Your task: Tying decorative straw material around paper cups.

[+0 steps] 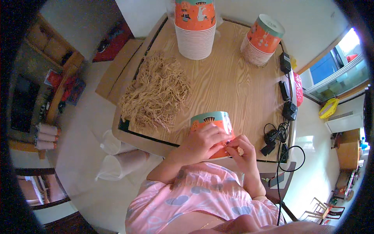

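Observation:
An orange paper cup with a teal rim (212,120) stands at the near edge of the wooden table (230,84). My left hand (200,142) wraps around its side and holds it. My right hand (238,150) touches the cup's lower right side, fingers curled on it. A loose heap of tan dried noodles (156,91) lies on the table to the left. Two tall stacks of the same orange cups stand at the far side, one upright (194,27), one leaning (261,39).
Black chargers and tangled cables (284,113) run along the table's right edge. Bagged stacks of white cups (119,156) lie on the floor at the left. A wooden bench (117,70) sits beyond the table's left side.

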The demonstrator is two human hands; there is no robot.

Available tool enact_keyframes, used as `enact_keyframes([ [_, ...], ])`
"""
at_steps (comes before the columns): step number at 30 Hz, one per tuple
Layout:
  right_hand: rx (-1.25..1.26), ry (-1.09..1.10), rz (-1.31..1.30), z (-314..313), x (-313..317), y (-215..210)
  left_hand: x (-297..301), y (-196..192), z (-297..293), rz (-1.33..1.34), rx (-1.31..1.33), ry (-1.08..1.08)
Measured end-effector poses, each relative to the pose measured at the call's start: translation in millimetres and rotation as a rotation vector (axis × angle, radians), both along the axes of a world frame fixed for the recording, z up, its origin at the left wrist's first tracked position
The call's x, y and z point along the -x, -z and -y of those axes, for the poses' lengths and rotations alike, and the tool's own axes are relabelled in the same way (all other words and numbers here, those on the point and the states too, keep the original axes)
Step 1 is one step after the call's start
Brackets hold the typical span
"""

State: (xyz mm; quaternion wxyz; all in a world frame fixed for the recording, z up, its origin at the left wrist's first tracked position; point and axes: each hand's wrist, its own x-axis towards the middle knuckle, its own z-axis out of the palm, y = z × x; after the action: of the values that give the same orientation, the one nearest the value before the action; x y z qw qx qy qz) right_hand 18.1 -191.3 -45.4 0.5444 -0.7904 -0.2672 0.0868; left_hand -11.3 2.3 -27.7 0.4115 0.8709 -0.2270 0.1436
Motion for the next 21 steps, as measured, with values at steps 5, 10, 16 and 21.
enact_keyframes([
  [5,0.046,-0.066,0.123,0,-2,-13,-2,8,-3,-0.083,0.122,0.009],
  [10,0.078,-0.114,0.466,17,-5,-1,-3,5,-5,-0.095,0.282,0.013],
  [16,0.015,-0.236,0.532,21,-1,-12,-1,4,-4,-0.220,0.317,0.000],
  [21,0.062,-0.194,0.493,15,0,-18,-4,-2,-1,-0.186,0.269,-0.024],
])
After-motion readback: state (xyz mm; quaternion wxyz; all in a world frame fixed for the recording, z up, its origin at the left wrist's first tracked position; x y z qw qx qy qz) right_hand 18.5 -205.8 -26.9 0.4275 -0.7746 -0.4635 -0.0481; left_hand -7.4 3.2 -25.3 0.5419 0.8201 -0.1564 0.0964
